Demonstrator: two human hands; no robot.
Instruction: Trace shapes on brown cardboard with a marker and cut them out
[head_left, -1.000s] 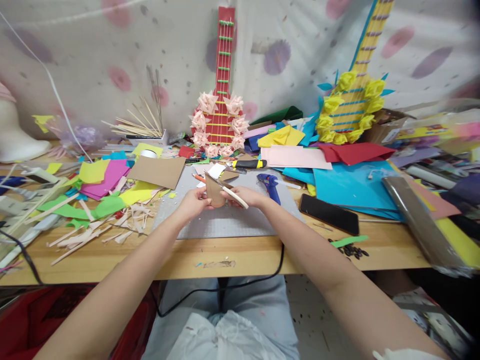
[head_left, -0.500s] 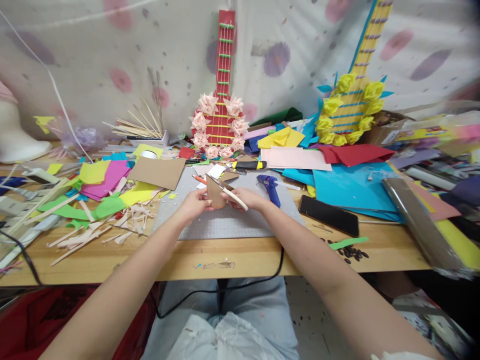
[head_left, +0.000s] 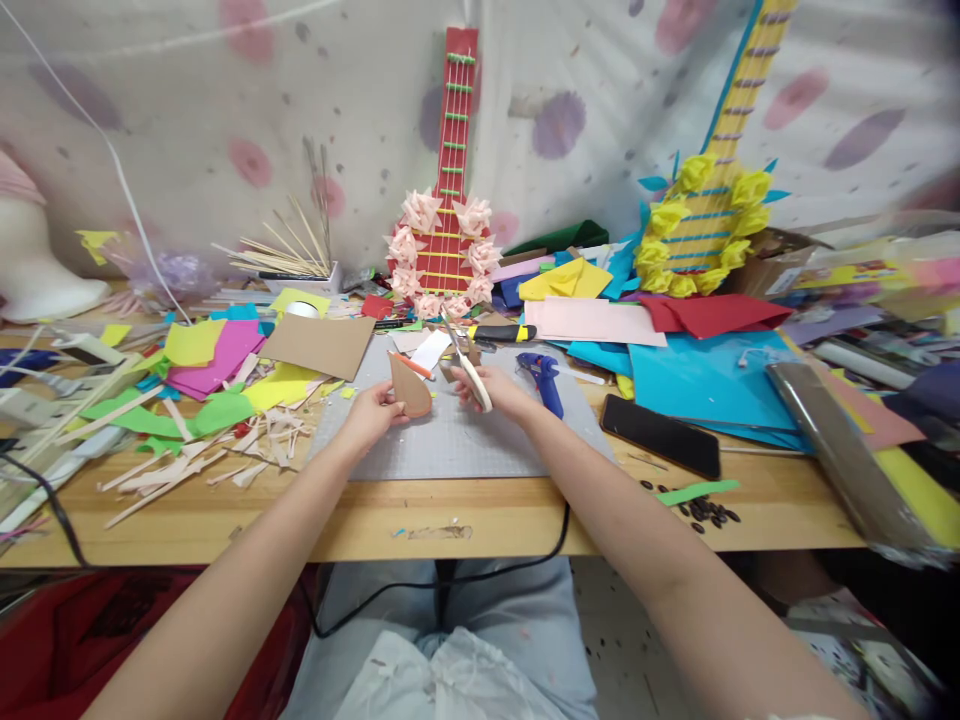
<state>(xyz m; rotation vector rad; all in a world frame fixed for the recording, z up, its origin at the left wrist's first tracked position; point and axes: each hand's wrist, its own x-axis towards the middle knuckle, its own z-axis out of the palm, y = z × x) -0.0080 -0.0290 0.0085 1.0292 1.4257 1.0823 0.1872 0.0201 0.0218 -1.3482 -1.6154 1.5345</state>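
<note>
My left hand (head_left: 373, 410) pinches a small rounded piece of brown cardboard (head_left: 409, 386) and holds it above the grey cutting mat (head_left: 450, 440). My right hand (head_left: 501, 388) is closed round a pair of scissors (head_left: 466, 361) with cream handles, blades pointing up and away. The scissors are clear of the cardboard piece, a short gap to its right. A small brown offcut (head_left: 454, 362) lies on the mat behind the scissors. Both forearms reach out over the table's front edge.
A blue glue gun (head_left: 541, 374) and a black phone (head_left: 660, 434) lie right of my right hand. A brown cardboard sheet (head_left: 316, 343), coloured paper scraps and wooden strips (head_left: 180, 465) cover the left. Two paper guitars (head_left: 442, 235) lean against the back wall. A black cable (head_left: 480, 570) hangs off the front edge.
The scissors have come away from the cardboard and swung upward to the right. The cardboard in my left hand is now a smaller rounded piece, and an offcut lies on the mat.
</note>
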